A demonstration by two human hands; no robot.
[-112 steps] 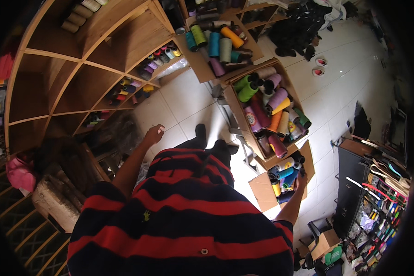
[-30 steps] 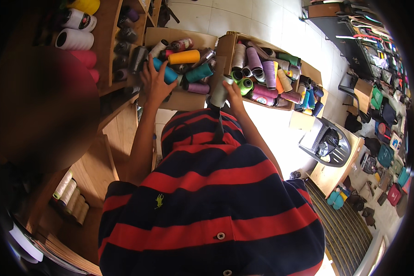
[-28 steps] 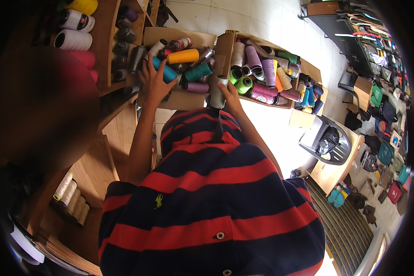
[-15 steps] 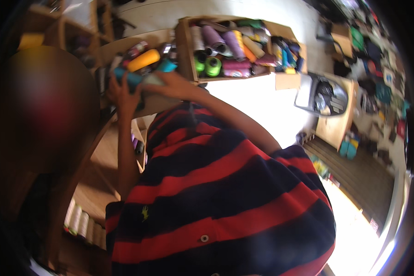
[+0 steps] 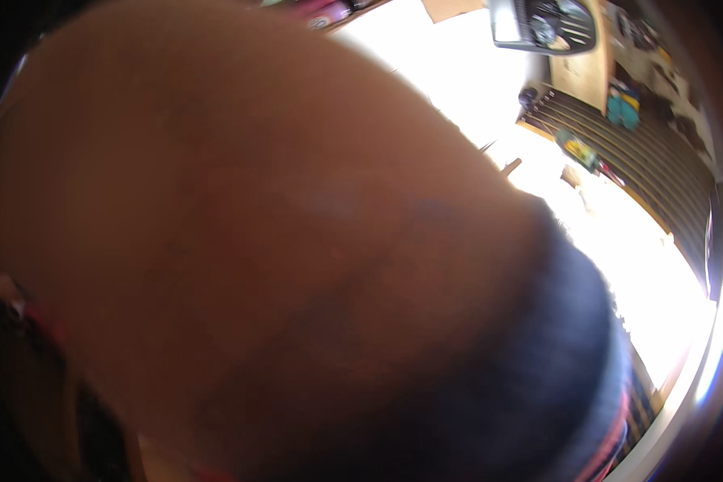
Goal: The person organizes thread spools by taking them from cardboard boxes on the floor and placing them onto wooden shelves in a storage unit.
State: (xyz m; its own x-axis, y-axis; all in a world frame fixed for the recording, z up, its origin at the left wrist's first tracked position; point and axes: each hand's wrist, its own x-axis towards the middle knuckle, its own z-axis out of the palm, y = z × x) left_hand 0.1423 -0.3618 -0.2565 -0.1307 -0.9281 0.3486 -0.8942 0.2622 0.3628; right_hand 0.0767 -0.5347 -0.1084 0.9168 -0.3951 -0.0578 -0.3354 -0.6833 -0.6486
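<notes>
Spool (image 5: pixel 327 14) beyond the blurred arm (image 5: pixel 281 201) looks light, firm, best held mid-body; both hands' fingers are unseen, their grip and nearness untellable.

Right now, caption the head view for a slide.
Blurred bare arm filling the view, dark sleeve below, dark chair upper right.

A blurred arm (image 5: pixel 281 169) (dark sleeve (image 5: pixel 546 345)) covers most of the view.

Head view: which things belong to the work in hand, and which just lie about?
Work in hand, apparently: pink-purple spool, cut off at the top; blurred arm, no hand discernible.
Lying about: dark chair; wooden surface; teal item.
</notes>
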